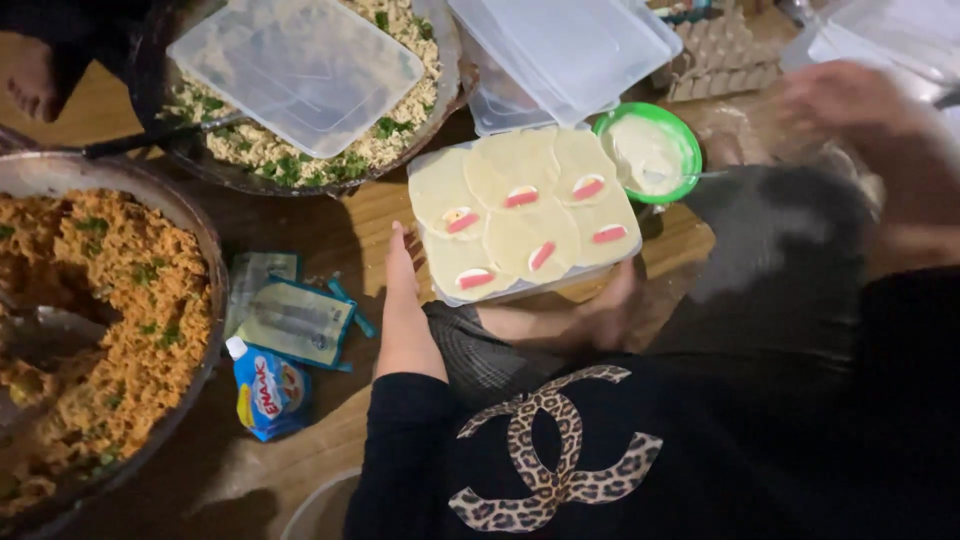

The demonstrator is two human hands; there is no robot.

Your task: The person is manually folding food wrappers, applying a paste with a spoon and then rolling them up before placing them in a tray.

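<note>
The left hand (pixel 405 310) lies flat beside the box (pixel 520 215) of round dough pieces, holding nothing. The right hand (pixel 850 95) is blurred; I cannot tell its hold.

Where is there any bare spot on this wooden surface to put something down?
A bare strip of wood lies between the pale noodle bowl, the foil sachets and the left hand. A smaller patch sits below the green bowl. The top edge is crowded with stacked clear lids.
</note>
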